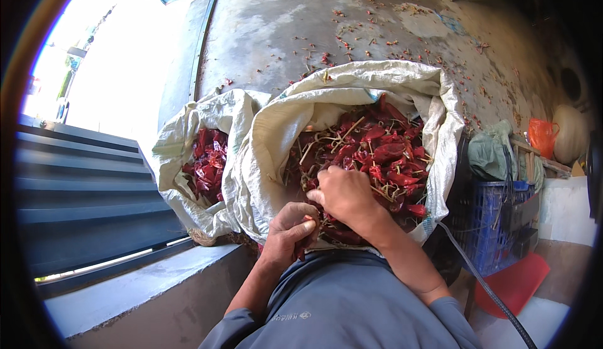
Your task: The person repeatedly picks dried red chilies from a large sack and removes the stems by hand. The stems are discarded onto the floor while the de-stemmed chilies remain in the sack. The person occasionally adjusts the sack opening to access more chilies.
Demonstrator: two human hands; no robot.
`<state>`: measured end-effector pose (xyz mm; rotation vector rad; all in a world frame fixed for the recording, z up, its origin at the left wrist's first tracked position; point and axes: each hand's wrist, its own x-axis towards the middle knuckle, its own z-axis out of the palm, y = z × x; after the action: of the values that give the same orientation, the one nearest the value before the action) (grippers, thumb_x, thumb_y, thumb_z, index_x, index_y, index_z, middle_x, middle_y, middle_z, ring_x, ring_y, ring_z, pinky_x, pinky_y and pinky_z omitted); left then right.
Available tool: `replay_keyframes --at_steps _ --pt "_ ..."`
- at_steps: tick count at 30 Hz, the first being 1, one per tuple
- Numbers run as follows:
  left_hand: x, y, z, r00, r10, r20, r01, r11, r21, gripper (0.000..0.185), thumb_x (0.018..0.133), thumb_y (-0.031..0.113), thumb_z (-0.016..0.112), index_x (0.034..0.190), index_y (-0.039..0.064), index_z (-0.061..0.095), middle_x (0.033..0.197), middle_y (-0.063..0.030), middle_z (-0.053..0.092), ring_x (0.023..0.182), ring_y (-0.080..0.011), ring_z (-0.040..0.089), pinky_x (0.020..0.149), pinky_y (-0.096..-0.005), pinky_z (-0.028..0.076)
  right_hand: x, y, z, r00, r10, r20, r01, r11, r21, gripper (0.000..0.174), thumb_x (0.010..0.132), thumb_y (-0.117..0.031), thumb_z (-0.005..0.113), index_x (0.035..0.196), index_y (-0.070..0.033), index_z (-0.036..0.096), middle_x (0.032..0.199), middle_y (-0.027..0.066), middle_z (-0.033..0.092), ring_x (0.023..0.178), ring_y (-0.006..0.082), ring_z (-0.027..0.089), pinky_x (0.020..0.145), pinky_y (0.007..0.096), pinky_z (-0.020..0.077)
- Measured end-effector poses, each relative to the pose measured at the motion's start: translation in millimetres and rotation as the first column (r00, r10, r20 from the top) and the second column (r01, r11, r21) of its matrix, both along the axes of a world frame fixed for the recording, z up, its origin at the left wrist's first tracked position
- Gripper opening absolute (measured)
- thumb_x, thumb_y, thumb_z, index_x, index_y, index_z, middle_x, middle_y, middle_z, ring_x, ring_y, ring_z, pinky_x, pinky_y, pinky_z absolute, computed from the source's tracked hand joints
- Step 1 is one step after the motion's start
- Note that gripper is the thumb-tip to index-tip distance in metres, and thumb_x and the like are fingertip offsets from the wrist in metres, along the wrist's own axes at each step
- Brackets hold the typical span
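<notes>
Dried red chili peppers (388, 153), many with pale stems, fill a large white woven sack (282, 118) whose rim is rolled down. Above the near left part of this sack, my left hand (292, 229) is closed around a dried chili (301, 250), partly hidden by the fingers. My right hand (346, 193) reaches over the peppers, its fingers curled near the stems; whether it pinches anything is hidden. Against the large sack on the left leans a smaller white woven sack (172, 141), holding glossy red chili pieces (207, 160).
Stems and chili bits litter the concrete floor (264, 24). At left stands a blue corrugated metal door panel (94, 189) above a low ledge (141, 278). On the right are a blue plastic crate (490, 226), a red plastic object (513, 283) and a dark braided cable (490, 287).
</notes>
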<state>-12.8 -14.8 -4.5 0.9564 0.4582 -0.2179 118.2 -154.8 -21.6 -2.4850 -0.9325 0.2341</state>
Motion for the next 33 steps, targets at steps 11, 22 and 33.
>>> replay_keyframes --at_steps 11,22,33 --pt "19.7 4.0 5.5 0.997 0.026 0.069 -0.06 0.824 0.564 0.024 0.09 0.013 0.077 0.11 0.001 0.07 0.077 0.0016 0.063 0.056 -0.0042 0.05 0.049 -0.0216 0.039 -22.9 -27.5 21.5 0.97 0.0 -0.242 0.113 0.886 0.45 0.017 0.087 -0.015 0.074 0.094 0.0 0.071 0.086 0.0176 0.069 0.078 0.0372 0.067 0.069 0.0436 0.0535" --pt "21.2 -5.4 1.0 0.779 -0.525 0.342 -0.135 0.393 0.91 0.024 0.079 0.007 0.078 0.099 0.003 0.065 0.084 -0.0134 0.063 0.075 -0.0341 0.065 0.064 -0.0424 0.053 -57.5 -54.0 42.8 0.978 0.009 -0.208 0.077 0.913 0.4 0.032 0.095 -0.029 0.071 0.081 -0.003 0.06 0.073 0.0145 0.061 0.069 0.0361 0.064 0.06 0.045 0.0508" --pt "6.3 -23.1 15.5 0.781 -0.548 0.301 0.027 0.51 0.86 0.023 0.08 0.005 0.078 0.099 0.003 0.066 0.082 -0.0128 0.063 0.075 -0.033 0.065 0.065 -0.0415 0.053 -60.0 -74.2 40.4 0.984 0.17 0.049 -0.174 0.886 0.43 0.03 0.096 -0.016 0.066 0.071 -0.005 0.055 0.063 0.0109 0.053 0.053 0.0282 0.055 0.05 0.0408 0.0444"
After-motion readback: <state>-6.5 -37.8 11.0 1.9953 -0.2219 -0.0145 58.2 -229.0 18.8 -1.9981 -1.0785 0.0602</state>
